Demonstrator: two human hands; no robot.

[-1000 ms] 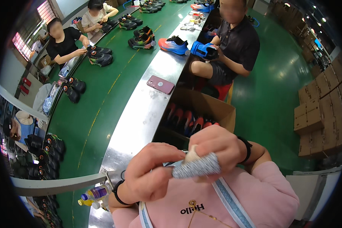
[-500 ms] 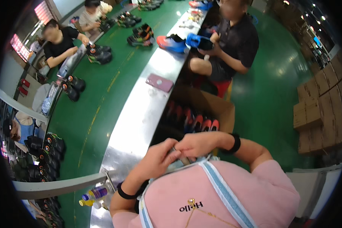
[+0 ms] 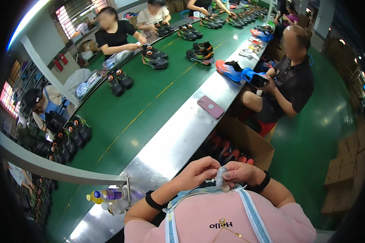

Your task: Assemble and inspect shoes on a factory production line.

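Observation:
Close to my chest, both hands are drawn together around a small, crumpled grey speckled piece that looks like soft fabric (image 3: 220,177). My right hand (image 3: 245,173) pinches it between thumb and fingers. From the other side, my left hand (image 3: 199,172) has its fingers curled and pressed together at the edge of the piece; whether they grip it too is hard to see. Just beyond my hands stands an open cardboard box (image 3: 253,142) with several red-and-dark shoes (image 3: 231,154) in it. A pinkish phone (image 3: 210,107) lies on the metal bench (image 3: 166,141).
Bottles (image 3: 109,195) stand by a grey curved bar (image 3: 65,168) at the left. Across the green surface (image 3: 121,129) are several black shoes (image 3: 119,82) and people at work. Ahead right, a seated co-worker (image 3: 290,81) holds a blue shoe (image 3: 254,77). Cartons (image 3: 340,170) are stacked at right.
The view has shifted, so the bench and people appear further right and lower. My hands, clasped together before, are now slightly apart, with the grey piece showing between them.

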